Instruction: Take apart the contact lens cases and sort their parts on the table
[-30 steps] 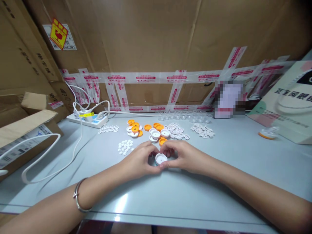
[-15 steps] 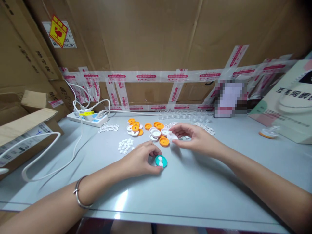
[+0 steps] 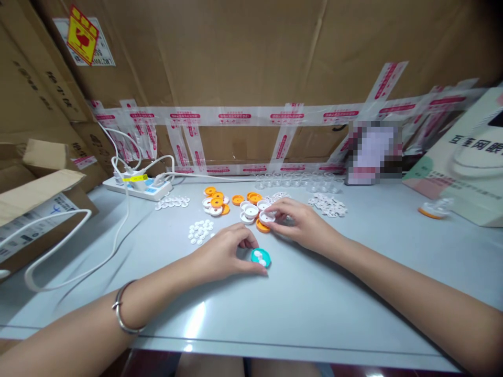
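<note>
My left hand (image 3: 226, 254) rests on the pale table (image 3: 298, 303) with thumb and fingers pinched on a teal round disc (image 3: 261, 257) that has small white pieces on top. My right hand (image 3: 301, 222) reaches forward with curled fingers to the pile of white and orange round caps (image 3: 251, 209), its fingertips on a white cap (image 3: 267, 215) beside an orange one (image 3: 262, 226). Whether that cap is gripped I cannot make out. A silver bangle (image 3: 121, 314) circles my left wrist.
Small white discs (image 3: 199, 232) lie left of the caps, more white parts (image 3: 328, 205) and clear cups (image 3: 298, 183) behind. A power strip (image 3: 137, 187) with white cables sits back left, cardboard boxes (image 3: 35, 204) at left, a paper bag (image 3: 467, 157) at right.
Both hands were together on a white cap. My right hand lifted away with a white piece and came down on the cap pile; the left stayed, now on the uncovered teal disc.
</note>
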A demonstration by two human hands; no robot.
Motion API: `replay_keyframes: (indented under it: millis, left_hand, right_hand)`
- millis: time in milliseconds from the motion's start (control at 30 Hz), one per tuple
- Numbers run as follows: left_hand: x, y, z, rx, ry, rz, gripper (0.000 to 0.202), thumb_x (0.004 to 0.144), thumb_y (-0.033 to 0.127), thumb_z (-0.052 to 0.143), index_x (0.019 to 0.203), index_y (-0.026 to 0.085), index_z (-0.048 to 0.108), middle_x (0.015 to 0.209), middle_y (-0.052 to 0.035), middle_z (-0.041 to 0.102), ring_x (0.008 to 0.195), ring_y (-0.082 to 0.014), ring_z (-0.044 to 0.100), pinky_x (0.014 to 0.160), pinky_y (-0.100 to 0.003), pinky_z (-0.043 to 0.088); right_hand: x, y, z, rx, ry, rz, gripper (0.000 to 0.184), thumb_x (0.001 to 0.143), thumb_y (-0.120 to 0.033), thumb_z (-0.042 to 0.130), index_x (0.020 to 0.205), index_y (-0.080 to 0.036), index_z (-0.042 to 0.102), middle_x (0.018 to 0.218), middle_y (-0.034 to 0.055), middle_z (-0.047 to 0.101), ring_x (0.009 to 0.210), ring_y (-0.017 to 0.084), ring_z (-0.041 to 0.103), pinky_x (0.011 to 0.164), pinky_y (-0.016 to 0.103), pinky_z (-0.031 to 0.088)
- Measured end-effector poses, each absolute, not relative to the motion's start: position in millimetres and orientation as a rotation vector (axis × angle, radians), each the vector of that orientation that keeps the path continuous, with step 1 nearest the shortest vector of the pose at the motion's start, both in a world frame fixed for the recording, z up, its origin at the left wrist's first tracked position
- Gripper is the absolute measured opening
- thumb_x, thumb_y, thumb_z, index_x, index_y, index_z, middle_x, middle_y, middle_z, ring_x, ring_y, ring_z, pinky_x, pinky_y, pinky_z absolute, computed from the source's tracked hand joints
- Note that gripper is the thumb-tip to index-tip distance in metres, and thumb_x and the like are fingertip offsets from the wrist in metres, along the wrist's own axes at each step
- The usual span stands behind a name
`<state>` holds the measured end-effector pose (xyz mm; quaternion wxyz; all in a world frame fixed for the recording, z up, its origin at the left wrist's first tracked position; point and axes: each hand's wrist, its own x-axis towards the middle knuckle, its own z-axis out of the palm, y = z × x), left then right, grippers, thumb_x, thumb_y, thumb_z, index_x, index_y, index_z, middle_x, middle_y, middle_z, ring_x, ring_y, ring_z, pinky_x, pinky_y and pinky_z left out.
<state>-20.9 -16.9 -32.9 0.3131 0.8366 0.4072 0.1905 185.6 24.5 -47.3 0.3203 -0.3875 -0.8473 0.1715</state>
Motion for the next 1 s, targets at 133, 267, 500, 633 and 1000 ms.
replay_keyframes:
  millis: [133,267,500,633,1000]
  left_hand:
    - [-19.8,-15.9,-33.7,2.215,1.068,0.504,0.036,0.062,0.043,0.073,0.082,0.016,0.059,0.083,-0.001,0.055,0.076,-0.014,0.05,0.067,-0.024,0.04]
    - [-18.5,-16.6,-34.5,2.234,1.072,0.504,0.038,0.06,0.044,0.074,0.08,0.016,0.058,0.082,-0.0011,0.054,0.075,-0.0141,0.049,0.066,-0.024,0.039]
    - [-23.7,-19.0,-30.7,2.284,1.066,0.5,0.048,0.054,0.049,0.075,0.083,0.016,0.056,0.086,-0.0025,0.052,0.077,-0.0159,0.048,0.065,-0.025,0.039]
    - [-28.9,-17.8,-22.9,2.347,0.972,0.496,0.035,0.066,0.042,0.071,0.087,0.017,0.058,0.089,-0.0031,0.054,0.084,-0.0169,0.05,0.071,-0.026,0.04]
    - [-26.4,-12.9,-22.2,2.367,0.924,0.41,0.014,0.083,0.017,0.054,0.084,0.015,0.068,0.084,-0.0043,0.064,0.079,-0.0131,0.058,0.074,-0.023,0.044]
  right_hand:
    - [185.2,28.1,-52.9,-1.026,-2.163,0.473,0.012,0.08,-0.028,0.056,0.087,-0.019,0.06,0.089,0.0045,0.054,0.07,0.012,0.056,0.066,0.027,0.047]
    - [183.9,24.8,-47.2,-1.066,-2.131,0.4,0.016,0.077,-0.032,0.06,0.084,-0.018,0.057,0.084,0.0034,0.052,0.069,0.013,0.051,0.064,0.026,0.043]
    - [184.0,-0.6,-22.0,-1.013,-2.438,0.767,0.041,0.065,-0.048,0.068,0.088,-0.019,0.052,0.084,0.0019,0.052,0.073,0.014,0.046,0.064,0.025,0.039]
    - [176.7,-10.0,-26.4,-1.095,-2.524,0.885,0.052,0.056,-0.052,0.072,0.09,-0.018,0.05,0.087,0.0023,0.052,0.076,0.015,0.046,0.064,0.026,0.039]
    - [170.2,-7.2,-39.0,-1.037,-2.377,0.985,0.033,0.064,-0.044,0.07,0.077,-0.016,0.06,0.069,-0.0013,0.05,0.066,0.011,0.044,0.058,0.022,0.034]
